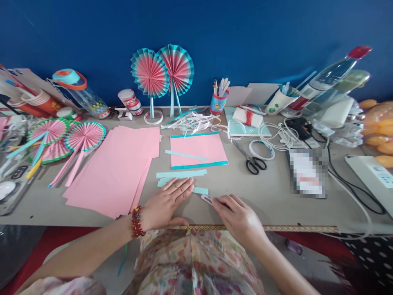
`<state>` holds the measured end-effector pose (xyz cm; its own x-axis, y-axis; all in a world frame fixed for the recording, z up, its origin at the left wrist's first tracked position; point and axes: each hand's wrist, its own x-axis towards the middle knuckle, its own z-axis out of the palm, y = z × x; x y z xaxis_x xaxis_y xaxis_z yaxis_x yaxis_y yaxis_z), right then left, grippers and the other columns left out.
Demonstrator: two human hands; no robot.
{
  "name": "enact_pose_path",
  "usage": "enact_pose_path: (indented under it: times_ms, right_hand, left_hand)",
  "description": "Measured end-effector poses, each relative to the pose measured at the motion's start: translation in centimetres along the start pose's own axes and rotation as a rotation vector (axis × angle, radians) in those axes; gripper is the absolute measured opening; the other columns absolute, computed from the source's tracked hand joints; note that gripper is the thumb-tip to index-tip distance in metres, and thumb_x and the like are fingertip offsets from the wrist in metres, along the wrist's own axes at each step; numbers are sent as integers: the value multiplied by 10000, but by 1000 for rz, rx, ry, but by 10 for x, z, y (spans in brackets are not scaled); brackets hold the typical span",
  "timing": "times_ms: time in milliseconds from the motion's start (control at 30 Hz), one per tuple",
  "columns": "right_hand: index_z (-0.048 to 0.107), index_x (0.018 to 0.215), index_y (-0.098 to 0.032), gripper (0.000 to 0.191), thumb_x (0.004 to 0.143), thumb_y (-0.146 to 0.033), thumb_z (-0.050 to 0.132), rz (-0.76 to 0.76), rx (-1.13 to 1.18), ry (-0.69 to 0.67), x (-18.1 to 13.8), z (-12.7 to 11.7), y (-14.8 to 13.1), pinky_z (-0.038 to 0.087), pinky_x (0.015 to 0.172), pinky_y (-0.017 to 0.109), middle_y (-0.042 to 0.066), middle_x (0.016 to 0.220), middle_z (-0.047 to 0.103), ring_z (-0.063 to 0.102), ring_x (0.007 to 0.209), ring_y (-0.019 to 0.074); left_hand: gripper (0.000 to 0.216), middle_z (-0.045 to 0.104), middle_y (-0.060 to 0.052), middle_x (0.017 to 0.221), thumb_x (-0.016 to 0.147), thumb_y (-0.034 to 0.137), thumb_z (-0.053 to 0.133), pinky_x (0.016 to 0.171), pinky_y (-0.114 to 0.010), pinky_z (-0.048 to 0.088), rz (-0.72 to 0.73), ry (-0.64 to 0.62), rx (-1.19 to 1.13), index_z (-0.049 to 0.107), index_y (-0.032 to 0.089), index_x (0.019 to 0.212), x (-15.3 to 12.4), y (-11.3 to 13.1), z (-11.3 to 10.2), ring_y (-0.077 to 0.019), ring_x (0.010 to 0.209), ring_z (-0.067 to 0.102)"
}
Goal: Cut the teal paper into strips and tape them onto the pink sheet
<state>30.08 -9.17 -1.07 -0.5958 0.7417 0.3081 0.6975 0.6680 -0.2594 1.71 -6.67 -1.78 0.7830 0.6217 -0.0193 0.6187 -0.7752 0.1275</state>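
The left hand (pixel 172 198) is laid palm down on the table (pixel 276 209), with the fingers extended and held close together; nothing is gripped. Light-teal paper strips (pixel 181 174) are located at and just beyond its fingertips, and one strip end (pixel 201 191) projects to the right from beneath the fingers. The number of strips covered by the hand cannot be told. A red bead bracelet (pixel 138 221) is worn on the left wrist.

The right hand (pixel 241 217) is closed around a small pale tool (pixel 206 199), which resembles a cutter. The tool is pointed leftward and its front end is positioned near the projecting strip end; whether a blade is extended cannot be told.

Beyond the strips, a pink sheet (pixel 199 143) with teal bands along its near and far edges is laid flat, and a narrow pale strip (pixel 184 155) is placed slantwise across its left part. A stack of pink sheets (pixel 113 168) is fanned out to the left. Scissors (pixel 254 163) are placed to the right, just beside a roll of tape (pixel 272 154). Behind, two pleated paper fans (pixel 150 76) are stood upright before the blue wall (pixel 245 37).
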Motion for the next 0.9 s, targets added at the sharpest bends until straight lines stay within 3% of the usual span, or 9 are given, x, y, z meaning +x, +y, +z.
enact_pose_path:
  times_ms: [200,600,900]
  right_hand:
    - [669,1147,-83,294,987,-103,424,-6,15,-3,3,3,-4,494,698,286,98,862,620,553,776,179]
    - [678,1165,-145,308,984,-130,429,43,26,-16,7,11,-12,517,705,290,92,884,638,575,776,175]
    - [675,1169,-125,321,985,-111,413,47,43,-28,10,9,-13,515,710,286,93,880,629,563,782,175]
  left_hand:
    - [993,146,-139,1646,902,787,305,1239,-445,109,-1,-1,-3,89,107,1592,0,0,1,-269,1525,147]
    - [993,144,-147,1644,908,779,315,1242,-454,114,-5,-2,-31,51,113,1595,0,1,0,-275,1524,152]
    - [934,152,-124,1646,941,719,363,1244,-451,118,-2,-5,-68,8,160,1600,-16,-16,-12,-274,1521,173]
